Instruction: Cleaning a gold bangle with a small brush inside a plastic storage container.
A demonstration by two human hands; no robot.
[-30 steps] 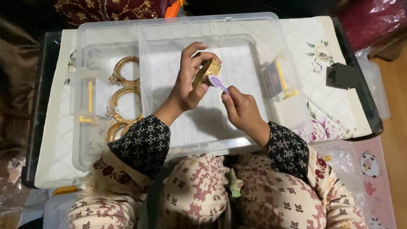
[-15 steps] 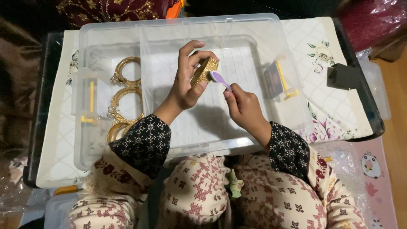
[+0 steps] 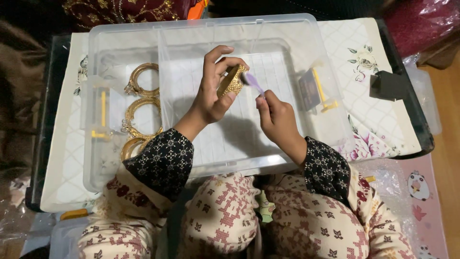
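- Bangle (image 3: 232, 80), gold and wide, sits pinched in the left hand (image 3: 211, 91): thumb on the near face, fingers curled over the far edge, so that hand is closed firmly on it above the clear plastic bin (image 3: 143, 38).
- Right hand (image 3: 277, 115) is closed on a small lilac brush (image 3: 253, 82), gripped low on the handle, with the bristle end touching the bangle's rim just beside the left fingertips.
- Head view only, so the inner face of the bangle stays hidden; whether the bristles reach into the pattern I cannot tell.
- Judging from this, the step in hand is scrubbing the ornament. Doing it well calls for short strokes away from the pinching fingers, light pressure so any raised work is not bent, and turning the piece a little at a time within the pinch so each section comes up beside the brush tip.
- Keeping both hands over the inner tray (image 3: 225, 139) seems wise, so a slip would drop the piece into it rather than onto the floral cloth (image 3: 373, 96).
- Well left of the grip, three more gold bangles (image 3: 141, 112) lie in a column in the bin's side compartment, apart from the work.
- Right of the brush hand, a dark card and yellow latch (image 3: 317, 90) rest against the bin wall, near but not touching.
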